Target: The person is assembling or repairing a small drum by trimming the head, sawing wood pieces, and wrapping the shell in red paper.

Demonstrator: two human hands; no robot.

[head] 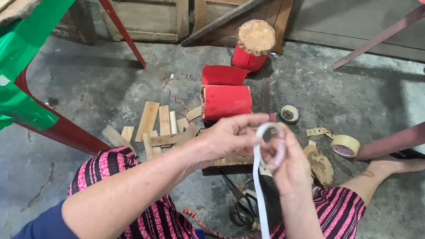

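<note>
Both my hands meet in the middle of the view, above my knees. My left hand (228, 137) pinches the top of a white strip (262, 204) that loops over at the fingertips and hangs straight down. My right hand (291, 169) is closed around the loop of the same strip, just right of my left hand. Behind the hands on the concrete floor stands a block wrapped in red paper (226, 102), with a loose red sheet (223, 75) behind it.
Several flat wooden slats (161, 126) lie left of the red block. A red-wrapped cylinder (251, 49) stands further back. A small round tin (289, 113), a roll of tan tape (345, 145) and dark scissors (241, 211) lie nearby. Red table legs (62, 126) and green plastic sheet (12, 60) stand left.
</note>
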